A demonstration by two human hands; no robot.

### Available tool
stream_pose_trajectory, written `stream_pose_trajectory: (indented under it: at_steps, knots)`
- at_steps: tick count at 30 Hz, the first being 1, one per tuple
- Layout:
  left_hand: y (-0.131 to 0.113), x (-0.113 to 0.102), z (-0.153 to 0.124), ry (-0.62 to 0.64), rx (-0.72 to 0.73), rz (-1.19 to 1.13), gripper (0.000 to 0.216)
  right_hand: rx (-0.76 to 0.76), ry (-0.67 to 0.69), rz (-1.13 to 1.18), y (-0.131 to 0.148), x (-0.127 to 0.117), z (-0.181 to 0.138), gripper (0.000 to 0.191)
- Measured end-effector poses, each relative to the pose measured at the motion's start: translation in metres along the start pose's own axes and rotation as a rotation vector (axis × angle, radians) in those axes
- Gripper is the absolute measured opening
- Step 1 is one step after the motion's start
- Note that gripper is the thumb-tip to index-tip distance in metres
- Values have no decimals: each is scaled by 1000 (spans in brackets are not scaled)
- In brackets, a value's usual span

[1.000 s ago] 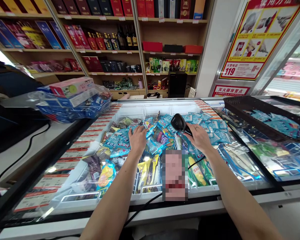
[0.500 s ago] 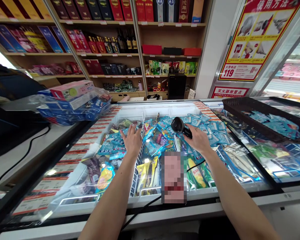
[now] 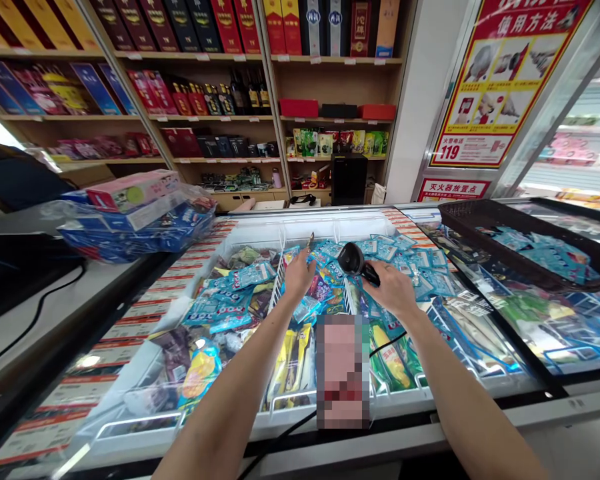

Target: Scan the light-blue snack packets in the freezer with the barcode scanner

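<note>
My right hand (image 3: 393, 287) grips a black handheld barcode scanner (image 3: 351, 259) by its handle, above the glass-topped freezer (image 3: 260, 230). The scanner head points left, over blue ice cream packets (image 3: 423, 261). My left hand (image 3: 299, 275) reaches over the middle compartment, fingers extended forward and partly turned from view. Just beyond its fingertips a thin brownish item (image 3: 311, 240) sticks up; contact cannot be made out. More blue packets (image 3: 253, 275) lie left of this hand, and yellow-wrapped ice creams (image 3: 293, 353) lie below. A blurred-out rectangle (image 3: 343, 370) lies at the freezer's front edge.
White wire dividers (image 3: 279, 277) split the freezer. A dark basket (image 3: 485, 233) with blue packets stands at the right. Plastic-wrapped blue boxes (image 3: 140, 217) sit at the left. A black cable (image 3: 280, 443) crosses the front edge. Shelves (image 3: 210, 117) with boxes and bottles stand behind.
My left hand has moved right from the left packets to the middle compartment, and its spread fingers have drawn closer together. The scanner stays in my right hand, nearly unmoved. The view has tilted slightly up.
</note>
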State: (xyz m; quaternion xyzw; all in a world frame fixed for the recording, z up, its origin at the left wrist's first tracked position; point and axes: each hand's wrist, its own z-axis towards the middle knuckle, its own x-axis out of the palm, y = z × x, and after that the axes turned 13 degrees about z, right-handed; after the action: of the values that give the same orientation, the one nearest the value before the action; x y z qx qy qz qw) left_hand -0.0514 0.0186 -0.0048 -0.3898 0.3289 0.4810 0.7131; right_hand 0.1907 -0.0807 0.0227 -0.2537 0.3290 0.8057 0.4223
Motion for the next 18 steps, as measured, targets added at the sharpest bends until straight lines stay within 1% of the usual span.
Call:
stream_pose_trajectory:
  at_steps: [4, 8, 10, 12, 15, 18]
  knots:
    - [-10, 16, 22, 19, -45, 23, 50, 7, 29, -7, 0, 2, 1, 35]
    - [-17, 23, 44, 72, -135, 28, 56, 7, 58, 2, 0, 1, 1, 36]
    - [-20, 25, 51, 91, -152, 49, 60, 9, 85, 6, 1, 0, 2, 37]
    - [-21, 28, 55, 118, -113, 93, 60, 16, 117, 7, 2, -1, 2, 38]
    - [-20, 30, 55, 156, -25, 148, 46, 30, 148, 1, 4, -2, 2, 40]
    - [-12, 27, 52, 169, -3, 136, 39, 35, 153, -11, 5, -2, 2, 40]
